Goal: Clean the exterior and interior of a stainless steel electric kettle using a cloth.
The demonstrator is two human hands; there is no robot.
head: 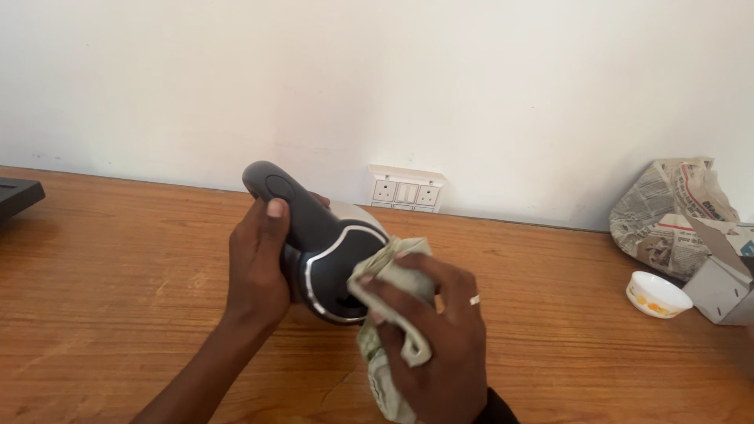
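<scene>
My left hand (258, 263) grips the handle of a dark grey appliance (318, 239) with a silver trim line, holding it above the wooden table (118, 290). The thumb lies along the handle's upper side. My right hand (436, 338), with a ring on one finger, is closed on a crumpled pale green cloth (385, 330). That cloth is pressed against the appliance's rounded lower end, and its tail hangs down toward the table.
A white wall socket plate (406, 189) sits at the table's back edge. At the far right are crumpled newspaper (667, 216), a small white bowl (658, 294) and an open grey cardboard box (726, 275). A dark object (16, 196) lies at the left edge.
</scene>
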